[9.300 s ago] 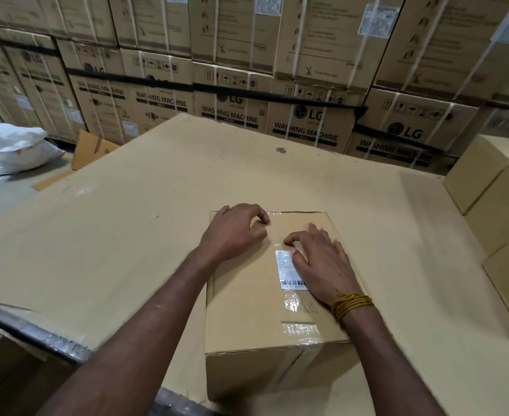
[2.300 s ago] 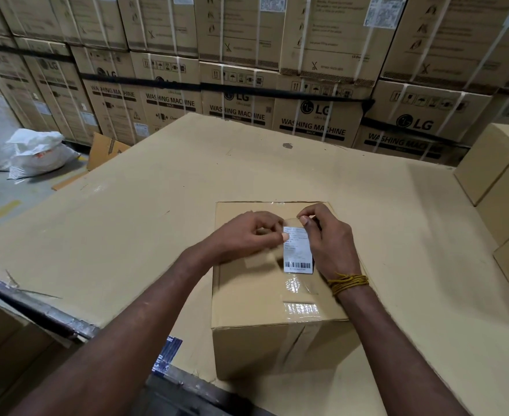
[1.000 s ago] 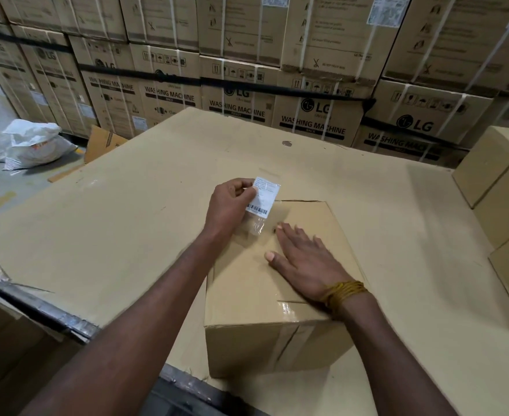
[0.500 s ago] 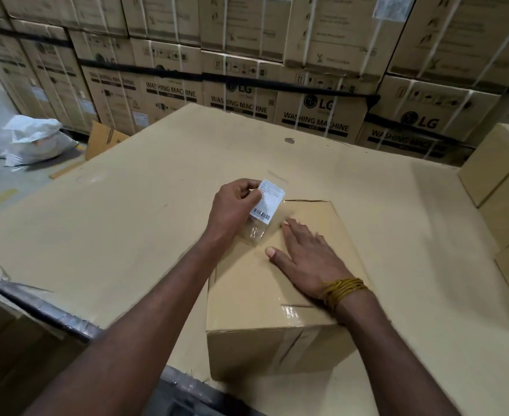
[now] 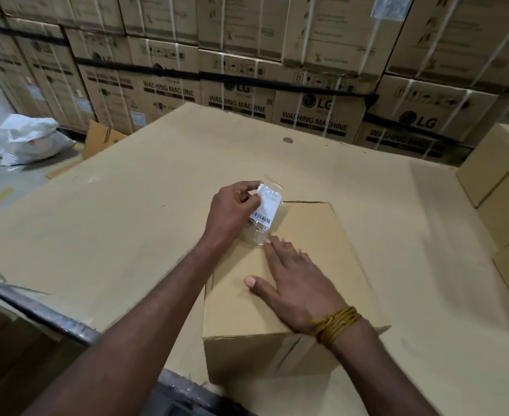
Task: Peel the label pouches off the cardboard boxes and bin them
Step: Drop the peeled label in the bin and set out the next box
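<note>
Item, mid-peel: I am pinching the clear plastic label pouch with its white barcode slip (image 5: pixel 265 209) in my left hand (image 5: pixel 234 212), lifting it above the plain brown cardboard box (image 5: pixel 322 235), while my right hand (image 5: pixel 295 288) is pressing flat-fingered on the lid, apparently steadying the box on the large cardboard-covered surface (image 5: pixel 127 223).

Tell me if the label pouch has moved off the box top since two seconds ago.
Yes. The label pouch lay flat on the cardboard box then; now the left hand pinches it, lifted above the box's far left corner.
</note>
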Available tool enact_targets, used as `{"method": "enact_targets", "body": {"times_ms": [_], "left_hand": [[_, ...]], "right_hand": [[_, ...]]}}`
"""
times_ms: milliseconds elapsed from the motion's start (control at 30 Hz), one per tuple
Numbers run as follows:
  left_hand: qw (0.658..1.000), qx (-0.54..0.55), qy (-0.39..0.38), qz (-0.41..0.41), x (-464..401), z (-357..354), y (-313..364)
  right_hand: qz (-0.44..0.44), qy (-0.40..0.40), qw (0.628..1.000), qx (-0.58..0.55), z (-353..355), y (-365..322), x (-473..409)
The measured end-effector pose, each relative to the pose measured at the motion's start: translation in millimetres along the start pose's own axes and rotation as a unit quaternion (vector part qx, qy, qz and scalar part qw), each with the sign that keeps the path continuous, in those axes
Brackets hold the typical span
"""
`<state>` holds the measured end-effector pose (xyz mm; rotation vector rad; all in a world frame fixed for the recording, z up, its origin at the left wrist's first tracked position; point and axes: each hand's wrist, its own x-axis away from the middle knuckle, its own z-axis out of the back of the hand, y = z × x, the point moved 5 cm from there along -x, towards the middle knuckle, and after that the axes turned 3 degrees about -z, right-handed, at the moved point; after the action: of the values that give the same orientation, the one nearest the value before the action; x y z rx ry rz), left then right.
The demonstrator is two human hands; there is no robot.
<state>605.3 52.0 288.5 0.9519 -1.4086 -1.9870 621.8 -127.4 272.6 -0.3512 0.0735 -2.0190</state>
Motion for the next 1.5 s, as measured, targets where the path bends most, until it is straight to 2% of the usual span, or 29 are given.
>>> {"method": "enact_targets", "body": {"times_ms": [133,367,567,833,1033,1267,1400,1500], "left_hand": [[1.000,-0.023,0.000,-0.009,-1.4,1.5,-2.4],[0.999,-0.032,-0.005,-0.025,-2.5,-1.0,-3.9],[0.999,-0.025,-0.022,-0.006,-0.3,-2.8,-3.7],[1.000,-0.014,-0.011,-0.009,-3.6,-4.5,-7.9],[1.000,0.008,-0.002,-0.005,-3.3,-2.6,-10.7],[1.000,-0.003,-0.012,-0.009,-3.8,-3.7,-11.2],[1.000,0.005,-0.005,-0.004,-2.8,-2.2,-11.6],[1.000,-0.010,-0.012,-0.011,-2.5,-3.6,-9.2]], "right_hand": [[0.033,-0.020,0.999,-0.005,-4.3,-1.1,28.8],[-0.040,0.001,0.999,-0.035,13.7,26.8,-25.9],[0.008,-0.027,1.000,-0.013,-1.7,-0.2,32.5],[-0.037,0.006,0.999,-0.027,10.5,25.2,-17.3],[0.023,-0.040,0.999,-0.013,-3.7,5.1,34.5],[-0.045,-0.011,0.998,-0.035,13.3,36.1,-19.3],[0.029,-0.038,0.998,-0.032,-0.6,0.7,26.1],[0.049,-0.059,0.996,-0.044,1.3,5.2,29.1]]}}
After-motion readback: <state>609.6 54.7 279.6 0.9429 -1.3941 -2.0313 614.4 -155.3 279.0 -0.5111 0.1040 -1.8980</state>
